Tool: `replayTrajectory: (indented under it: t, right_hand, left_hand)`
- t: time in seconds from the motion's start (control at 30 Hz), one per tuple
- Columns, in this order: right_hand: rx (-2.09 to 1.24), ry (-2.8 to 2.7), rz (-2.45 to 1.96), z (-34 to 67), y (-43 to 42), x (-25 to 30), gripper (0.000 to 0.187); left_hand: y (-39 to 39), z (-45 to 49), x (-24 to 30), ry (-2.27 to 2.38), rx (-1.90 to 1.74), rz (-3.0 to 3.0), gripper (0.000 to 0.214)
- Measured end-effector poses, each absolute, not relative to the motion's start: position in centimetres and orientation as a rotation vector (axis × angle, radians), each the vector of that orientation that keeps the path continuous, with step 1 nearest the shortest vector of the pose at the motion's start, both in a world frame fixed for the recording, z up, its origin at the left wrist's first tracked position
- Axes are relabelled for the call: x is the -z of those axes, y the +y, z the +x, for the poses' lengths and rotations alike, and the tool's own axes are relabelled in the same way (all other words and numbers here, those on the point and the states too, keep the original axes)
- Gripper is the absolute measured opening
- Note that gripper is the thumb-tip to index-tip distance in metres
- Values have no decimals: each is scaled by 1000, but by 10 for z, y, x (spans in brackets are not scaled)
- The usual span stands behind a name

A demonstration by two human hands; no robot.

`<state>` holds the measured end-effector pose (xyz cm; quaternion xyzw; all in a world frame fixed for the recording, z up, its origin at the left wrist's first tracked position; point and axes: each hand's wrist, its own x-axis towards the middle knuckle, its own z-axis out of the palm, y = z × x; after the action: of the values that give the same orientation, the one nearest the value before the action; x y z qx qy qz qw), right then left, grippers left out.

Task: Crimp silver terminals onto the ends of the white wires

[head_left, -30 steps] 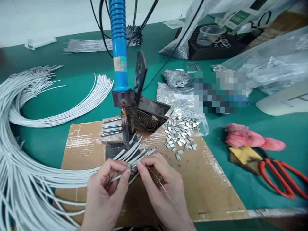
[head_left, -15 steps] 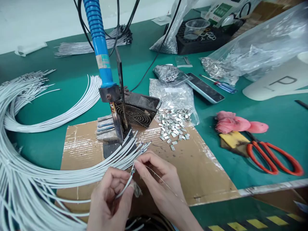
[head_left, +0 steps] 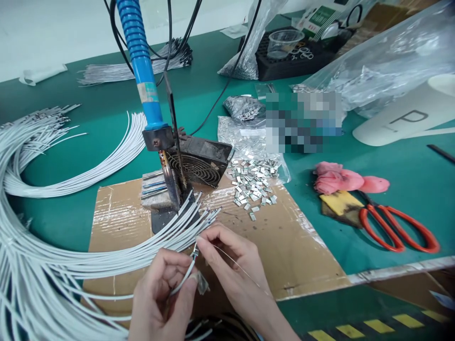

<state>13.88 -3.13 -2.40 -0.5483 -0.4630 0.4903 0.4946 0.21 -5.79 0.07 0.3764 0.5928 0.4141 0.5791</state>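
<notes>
My left hand (head_left: pixel 161 289) is closed around a white cable (head_left: pixel 185 278), just behind its end. At that end sits a small metal connector (head_left: pixel 195 250), its exact kind too small to tell. The thumb and forefinger of my right hand (head_left: pixel 236 270) pinch together at the connector's tip. A thin pale wire (head_left: pixel 231 258) runs from behind these fingers back across the right hand; the tip of the wire is hidden. Just beyond both hands lie the ends of a bundle of white cables (head_left: pixel 142 258), pointing toward the soldering iron (head_left: pixel 172 184).
A blue-sleeved stand (head_left: pixel 142 71) and a dark fan (head_left: pixel 199 163) rise behind the cardboard (head_left: pixel 284 255). Loose metal connector pieces (head_left: pixel 254 187) lie in a pile right of them. Orange-handled scissors (head_left: pixel 394 227) rest at the right. A pixelated patch hides part of the bench.
The view has shifted slightly, so the bench items appear a little further left. Both hands keep nearly the same grip on the cable end.
</notes>
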Motion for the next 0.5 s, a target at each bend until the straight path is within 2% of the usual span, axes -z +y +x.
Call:
replayTrajectory:
  t: [0.17,0.3,0.4,0.5]
  right_hand:
    - [-1184,-1115,-1330,140,-33,24,24]
    - [-1173,-1135,-1317,141,-35,25,24]
    - [-1138,-1162,-1353,146,-39,29,25]
    - [-1099,-1112,-1383,162,-46,36,21]
  left_hand:
    - [-61,1,3,1385,-935,910,29]
    - [-63,-11,11,1492,-893,1275,10]
    - [-66,-28,23,1538,-827,1815,24]
    - [-75,-47,40,1658,-899,1997,20]
